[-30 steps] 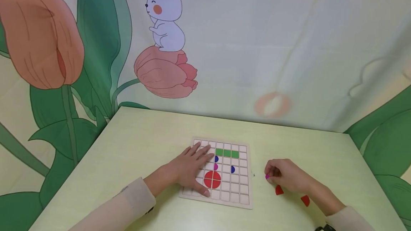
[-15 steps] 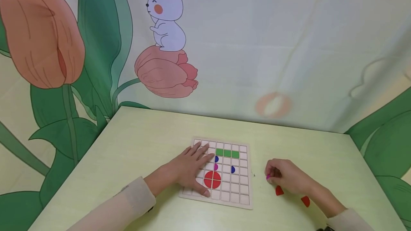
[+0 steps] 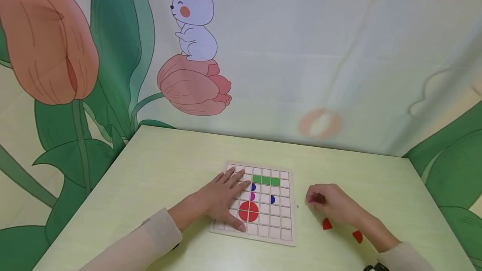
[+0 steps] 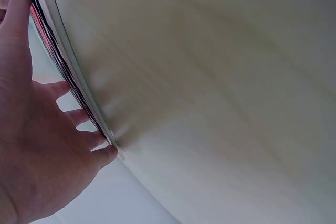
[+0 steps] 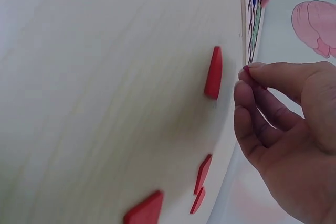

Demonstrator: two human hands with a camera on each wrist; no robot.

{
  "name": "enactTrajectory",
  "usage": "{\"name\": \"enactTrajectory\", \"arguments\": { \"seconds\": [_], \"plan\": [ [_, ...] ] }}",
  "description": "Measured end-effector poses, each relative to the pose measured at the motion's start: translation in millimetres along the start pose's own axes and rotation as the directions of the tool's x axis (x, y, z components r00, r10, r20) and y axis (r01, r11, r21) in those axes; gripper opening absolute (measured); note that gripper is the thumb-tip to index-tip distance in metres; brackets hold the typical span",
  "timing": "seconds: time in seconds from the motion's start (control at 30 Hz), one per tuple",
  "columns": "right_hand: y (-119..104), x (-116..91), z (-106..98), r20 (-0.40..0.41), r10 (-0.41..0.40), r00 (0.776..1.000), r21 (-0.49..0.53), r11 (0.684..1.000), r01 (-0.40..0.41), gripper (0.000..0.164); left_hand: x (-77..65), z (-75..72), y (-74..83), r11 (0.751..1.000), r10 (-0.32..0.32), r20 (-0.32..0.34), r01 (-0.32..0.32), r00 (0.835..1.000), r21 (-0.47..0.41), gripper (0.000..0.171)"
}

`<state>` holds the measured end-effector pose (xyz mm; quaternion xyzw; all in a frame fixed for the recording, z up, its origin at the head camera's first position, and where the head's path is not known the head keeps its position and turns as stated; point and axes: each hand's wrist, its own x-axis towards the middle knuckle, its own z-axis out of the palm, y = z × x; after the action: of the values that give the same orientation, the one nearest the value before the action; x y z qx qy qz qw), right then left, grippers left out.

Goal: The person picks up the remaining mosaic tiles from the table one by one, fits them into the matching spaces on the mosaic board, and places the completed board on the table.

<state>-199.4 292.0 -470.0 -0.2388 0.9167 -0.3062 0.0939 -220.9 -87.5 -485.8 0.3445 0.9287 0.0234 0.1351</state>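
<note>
My left hand [image 3: 222, 198] lies with spread fingers over the left part of a square wooden grid board [image 3: 285, 222], thumb near its front. On the board are a row of green squares [image 3: 265, 180], two blue half-circles [image 3: 273, 199], a magenta half-circle [image 3: 252, 196] and a red circle [image 3: 248, 211] made of quarter pieces. To the right of the board, just above the table, my right hand [image 3: 335, 202] pinches a small magenta piece [image 5: 246, 68] between thumb and fingertips. Its shape is mostly hidden by the fingers. Two red quarter pieces [image 3: 326, 223] lie below that hand.
The right wrist view shows several red pieces [image 5: 213, 73] on the pale table [image 3: 180, 149]. A tiny dark speck [image 3: 297, 206] sits beside the board's right edge. A printed curtain [image 3: 263, 74] with a rabbit and tulips hangs behind the table.
My right hand has shifted slightly left and away from me, still pinching the magenta piece. My left hand and the pieces on the board have stayed put.
</note>
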Motion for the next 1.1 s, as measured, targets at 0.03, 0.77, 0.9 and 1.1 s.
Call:
{"name": "enactTrajectory", "arguments": {
  "seconds": [0.03,0.77,0.9,1.1],
  "plan": [
    [-2,1,1,-0.003,0.001,1.000,-0.001,1.000,-0.001,0.020,0.1,0.4,0.0,1.000,0.002,-0.001,-0.002,1.000,0.000,0.132],
    [-28,38,11,-0.083,-0.058,0.995,0.017,0.998,0.060,0.016,3.2,0.7,1.4,1.000,-0.004,0.010,0.004,1.000,0.009,0.133],
    [-32,47,14,-0.082,-0.055,0.995,0.032,0.998,0.058,0.018,2.4,1.8,0.3,1.000,-0.002,0.010,0.002,1.000,0.013,0.133],
    [-35,59,20,-0.083,-0.024,0.996,0.083,0.996,0.031,0.017,2.1,1.3,0.5,1.000,0.006,0.004,-0.006,1.000,0.012,0.133]
  ]
}}
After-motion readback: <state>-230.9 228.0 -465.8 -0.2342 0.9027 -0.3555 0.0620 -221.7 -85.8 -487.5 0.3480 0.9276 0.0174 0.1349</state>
